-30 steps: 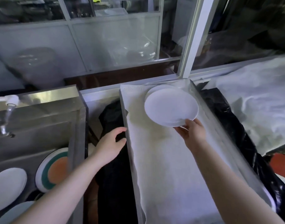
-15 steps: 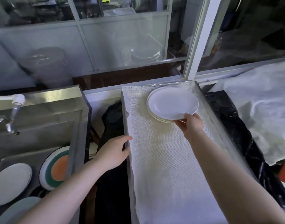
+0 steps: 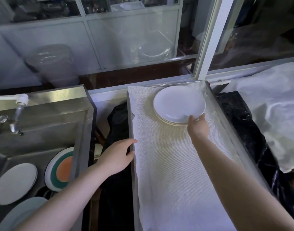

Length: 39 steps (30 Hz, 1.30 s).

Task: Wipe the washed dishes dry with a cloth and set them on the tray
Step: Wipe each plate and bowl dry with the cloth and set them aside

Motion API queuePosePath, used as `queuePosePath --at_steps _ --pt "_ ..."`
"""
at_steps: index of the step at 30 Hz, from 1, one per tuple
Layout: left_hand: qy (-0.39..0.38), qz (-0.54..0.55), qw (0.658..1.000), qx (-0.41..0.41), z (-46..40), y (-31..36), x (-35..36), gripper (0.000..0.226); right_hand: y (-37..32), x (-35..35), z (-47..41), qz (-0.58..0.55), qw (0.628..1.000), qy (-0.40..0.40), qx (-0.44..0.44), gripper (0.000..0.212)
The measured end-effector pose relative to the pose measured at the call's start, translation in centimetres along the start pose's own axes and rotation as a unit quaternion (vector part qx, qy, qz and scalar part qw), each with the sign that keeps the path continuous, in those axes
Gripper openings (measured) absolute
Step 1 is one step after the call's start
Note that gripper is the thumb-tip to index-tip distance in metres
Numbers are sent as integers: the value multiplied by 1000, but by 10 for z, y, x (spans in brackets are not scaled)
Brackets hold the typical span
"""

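A white plate [image 3: 178, 103] lies on top of a small stack of plates at the far end of the long tray [image 3: 226, 130], which is lined with a white cloth [image 3: 173, 172]. My right hand [image 3: 197, 126] holds the top plate at its near rim, fingers under the edge. My left hand [image 3: 117, 155] rests on the tray's left rim, fingers loosely curled over it, holding nothing else. In the steel sink [image 3: 42, 117] on the left stand a white plate [image 3: 14, 183], a plate with an orange and green centre [image 3: 60, 169] and a pale plate [image 3: 22, 212].
A tap [image 3: 17, 112] sticks out over the sink at the left. A dark cloth [image 3: 117, 189] lies in the gap between sink and tray. Black plastic [image 3: 243, 130] and a white sheet [image 3: 273, 114] cover the counter on the right. Glass panes stand behind.
My right hand has lowered the white plate from a tilted hold onto the stack at the tray's far end. My left hand has moved slightly right onto the tray's rim.
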State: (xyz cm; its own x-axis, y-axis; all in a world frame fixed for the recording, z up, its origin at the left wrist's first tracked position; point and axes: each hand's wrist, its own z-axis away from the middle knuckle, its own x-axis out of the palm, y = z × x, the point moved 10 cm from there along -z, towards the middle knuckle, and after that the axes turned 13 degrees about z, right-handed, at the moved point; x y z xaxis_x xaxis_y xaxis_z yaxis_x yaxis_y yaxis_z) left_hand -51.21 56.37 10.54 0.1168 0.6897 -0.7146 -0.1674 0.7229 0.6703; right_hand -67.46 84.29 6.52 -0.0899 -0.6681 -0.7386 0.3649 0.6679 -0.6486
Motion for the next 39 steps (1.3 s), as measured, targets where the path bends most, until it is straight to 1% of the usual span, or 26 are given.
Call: queuePosePath --at_steps 2,4,9,11,13,15,17,18,20,22,24,26,28,30,32,34,37,39 --pt "-1 2 1000 0 -1 0 1 48 0 8 -2 28 999 -23 0 62" --pt "-1 3 1000 -3 0 -2 1 48 1 14 -3 30 999 -35 12 66" --pt "-3 2 1000 -1 6 -7 -1 47 7 16 2 11 999 -22 42 66" --pt "0 7 1000 2 9 -9 -4 46 9 14 4 8 999 -14 51 60" --pt "2 8 1000 2 12 -13 -8 46 11 15 10 -41 996 -24 78 45" --pt "5 8 1000 0 17 -19 -13 47 14 23 28 -105 986 -65 107 32" --pt "5 10 1000 -7 24 -28 -18 46 14 36 57 -101 982 -123 103 24" --pt "3 10 1000 -11 28 -34 -19 45 10 42 75 -83 982 -147 80 23" --pt "-4 5 1000 -18 39 -47 -23 44 -10 50 114 -24 984 -174 -16 24" --pt "-7 -6 1000 -30 53 -62 -28 41 -30 52 156 37 979 -165 -116 22" --pt "-6 -9 999 -40 71 -78 -36 39 -49 50 195 64 970 -137 -189 30" --pt "-4 -9 999 -46 93 -96 -47 38 -72 55 236 108 949 -119 -270 32" --pt "-5 1 999 -52 119 -117 -58 39 -94 66 278 157 917 -105 -350 31" --pt "-6 13 998 -63 150 -142 -71 40 -111 85 323 193 883 -113 -413 31" --pt "9 6 997 -73 185 -172 -89 41 -121 112 367 235 848 -133 -457 31" --pt "28 2 996 -81 223 -207 -107 40 -127 139 408 279 820 -142 -478 25" --pt "34 15 994 -100 285 -265 -130 41 -137 184 474 336 787 -153 -494 24" --pt "37 12 992 -118 325 -305 -146 43 -145 214 517 347 773 -173 -501 20"
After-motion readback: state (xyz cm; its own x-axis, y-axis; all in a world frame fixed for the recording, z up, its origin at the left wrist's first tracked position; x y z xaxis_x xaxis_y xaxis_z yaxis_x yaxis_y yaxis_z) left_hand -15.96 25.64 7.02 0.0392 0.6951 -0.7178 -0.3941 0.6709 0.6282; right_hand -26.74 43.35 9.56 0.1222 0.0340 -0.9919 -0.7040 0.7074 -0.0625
